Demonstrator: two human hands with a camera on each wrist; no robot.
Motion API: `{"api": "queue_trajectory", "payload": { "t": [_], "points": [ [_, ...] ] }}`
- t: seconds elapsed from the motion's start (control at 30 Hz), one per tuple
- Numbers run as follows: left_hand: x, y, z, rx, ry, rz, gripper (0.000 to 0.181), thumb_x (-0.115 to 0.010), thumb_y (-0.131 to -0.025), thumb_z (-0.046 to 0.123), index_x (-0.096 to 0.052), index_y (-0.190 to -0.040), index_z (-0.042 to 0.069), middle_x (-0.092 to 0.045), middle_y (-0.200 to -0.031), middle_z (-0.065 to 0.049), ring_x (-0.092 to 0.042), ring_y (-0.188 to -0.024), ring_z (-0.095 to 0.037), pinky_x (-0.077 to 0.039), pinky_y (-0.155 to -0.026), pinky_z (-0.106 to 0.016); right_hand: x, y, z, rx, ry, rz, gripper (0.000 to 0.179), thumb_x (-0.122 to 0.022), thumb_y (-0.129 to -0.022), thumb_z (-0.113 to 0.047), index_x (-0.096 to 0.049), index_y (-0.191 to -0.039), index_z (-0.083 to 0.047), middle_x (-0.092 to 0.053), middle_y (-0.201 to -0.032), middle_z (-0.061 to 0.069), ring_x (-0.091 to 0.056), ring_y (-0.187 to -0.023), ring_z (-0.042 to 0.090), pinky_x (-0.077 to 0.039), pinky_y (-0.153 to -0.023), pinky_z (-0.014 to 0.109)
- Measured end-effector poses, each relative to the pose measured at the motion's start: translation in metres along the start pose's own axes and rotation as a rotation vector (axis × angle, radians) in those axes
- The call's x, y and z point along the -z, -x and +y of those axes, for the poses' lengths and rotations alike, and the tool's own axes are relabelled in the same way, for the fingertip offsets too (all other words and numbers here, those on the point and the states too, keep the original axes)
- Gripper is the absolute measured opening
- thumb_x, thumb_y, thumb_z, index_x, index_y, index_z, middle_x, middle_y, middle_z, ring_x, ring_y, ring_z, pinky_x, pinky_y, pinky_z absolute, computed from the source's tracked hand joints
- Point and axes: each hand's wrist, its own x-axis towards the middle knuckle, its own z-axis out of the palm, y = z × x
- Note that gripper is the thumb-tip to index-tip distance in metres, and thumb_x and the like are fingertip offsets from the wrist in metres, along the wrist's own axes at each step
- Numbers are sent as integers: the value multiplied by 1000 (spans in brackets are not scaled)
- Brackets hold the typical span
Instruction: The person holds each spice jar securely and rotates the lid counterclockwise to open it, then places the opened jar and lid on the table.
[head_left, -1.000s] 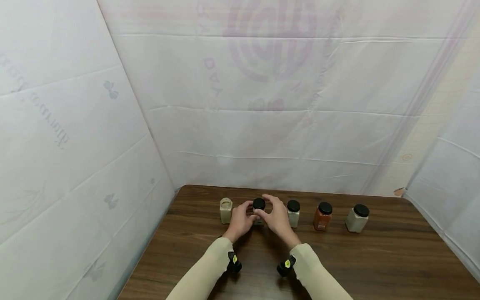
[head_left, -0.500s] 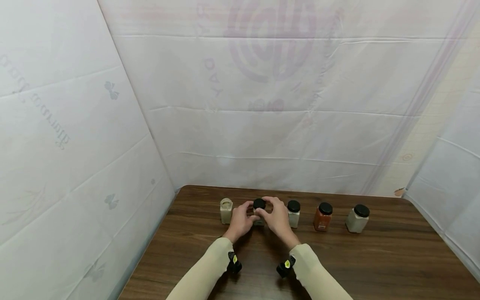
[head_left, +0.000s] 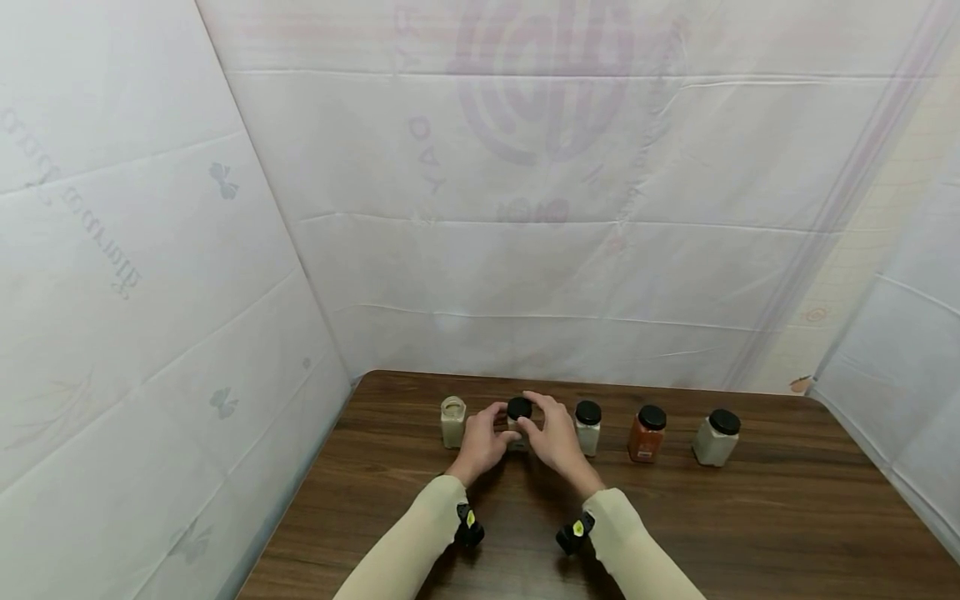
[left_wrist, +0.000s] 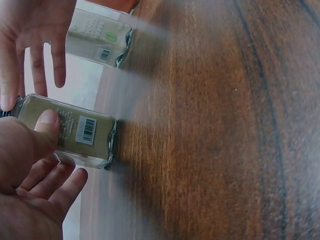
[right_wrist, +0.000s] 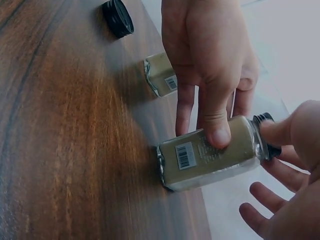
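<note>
A glass jar of tan powder (right_wrist: 192,156), with a barcode label, stands upright on the table between both hands. My left hand (head_left: 481,442) grips its body, thumb flat across the label side. On the jar's black screw lid (head_left: 519,407), the thumb and fingers of my right hand (head_left: 557,435) pinch from the right side. The lid sits on the jar's neck, and the right wrist view shows the thumb pressed against its edge. The remaining right fingers spread out beside the jar.
Left of the hands stands an uncapped jar (head_left: 453,425). A loose black lid (right_wrist: 118,19) lies on the wooden table (head_left: 795,517). To the right are a lidded pale jar (head_left: 588,429), an orange-red jar (head_left: 647,435) and another pale jar (head_left: 716,438). White cloth walls surround the table.
</note>
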Motion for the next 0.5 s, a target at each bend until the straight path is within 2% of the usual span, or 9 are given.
{"api": "queue_trajectory", "payload": {
  "t": [0.27, 0.5],
  "points": [
    [0, -1, -1, -11, -11, 18, 40, -78, -92, 12, -65, -129, 4, -71, -122, -16, -69, -113, -30, -58, -90, -40, -6, 0, 3, -7, -20, 114, 53, -82, -90, -22, -62, -136, -5, -64, -134, 16, -56, -125, 40, -47, -101, 58],
    [0, -1, 1, -8, -9, 10, 41, -78, -93, 12, -64, -131, 4, -71, -123, -16, -69, -114, -30, -58, -90, -41, -11, 1, 3, -20, -35, 178, 43, -83, -88, -23, -69, -125, -6, -66, -123, 16, -58, -113, 38, -48, -93, 57]
  ]
}}
